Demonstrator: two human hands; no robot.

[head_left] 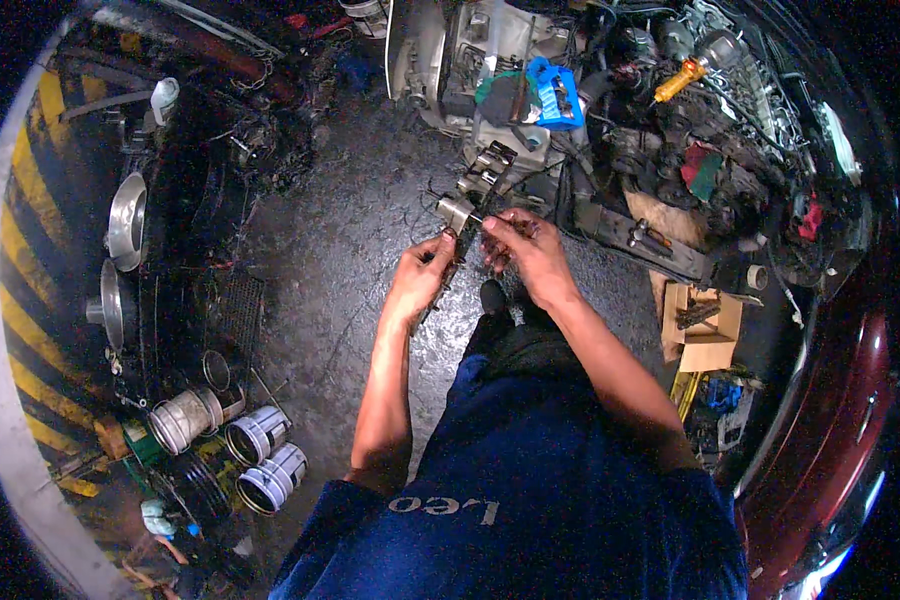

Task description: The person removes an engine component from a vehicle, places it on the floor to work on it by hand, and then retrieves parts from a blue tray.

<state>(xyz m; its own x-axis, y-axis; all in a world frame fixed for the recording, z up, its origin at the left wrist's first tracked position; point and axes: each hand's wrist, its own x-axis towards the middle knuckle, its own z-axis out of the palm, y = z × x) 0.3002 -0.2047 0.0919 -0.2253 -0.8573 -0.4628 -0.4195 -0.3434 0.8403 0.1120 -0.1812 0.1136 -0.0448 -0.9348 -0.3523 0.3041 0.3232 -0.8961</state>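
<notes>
Over the dark floor I hold up a long metal engine part (457, 211) with bright, block-like pieces along it. Its far end reaches toward the engine bay. My left hand (420, 275) is closed round the near end, thumb on top. My right hand (532, 252) is closed at the part's right side. Its thumb and forefinger pinch a short dark rod (476, 217) that meets a bright block. The other fingers of that hand are curled and stained dark. Exactly how the rod joins the part is too small to tell.
An opened engine bay (620, 130) spans the far right, with a blue tray (556, 95) and yellow-handled work lamp (682, 80). A cardboard box (710, 352) of metal parts stands right. Buckets (270, 478) sit lower left, metal bowls (127, 222) above. Dark red bodywork (840, 420) borders the right.
</notes>
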